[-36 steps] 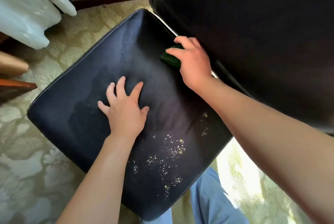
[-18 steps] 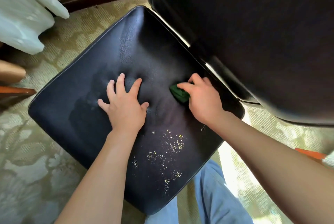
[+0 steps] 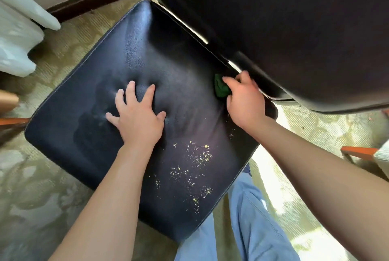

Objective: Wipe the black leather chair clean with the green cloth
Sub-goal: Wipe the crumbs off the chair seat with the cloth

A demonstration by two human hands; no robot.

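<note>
The black leather chair seat (image 3: 88, 113) fills the middle of the head view, with its dark backrest (image 3: 284, 18) rising at the upper right. My left hand (image 3: 136, 117) lies flat on the seat's middle, fingers spread, denting the leather. At the seat's right side, close to the gap under the backrest, my right hand (image 3: 245, 100) presses a bunched green cloth (image 3: 221, 88) onto the leather. Most of the cloth is hidden under the hand. Yellow specks (image 3: 195, 168) are scattered over the near part of the seat.
Patterned beige carpet (image 3: 42, 187) surrounds the chair. White bedding (image 3: 16, 35) hangs at the upper left by a dark baseboard. Wooden furniture parts (image 3: 357, 152) show at the right edge and at the left edge. My blue trouser leg (image 3: 248, 229) is below the seat.
My right hand slid the green cloth from the far seat edge toward me, then back out to the right side by the backrest. The left hand stayed pressed on the seat.
</note>
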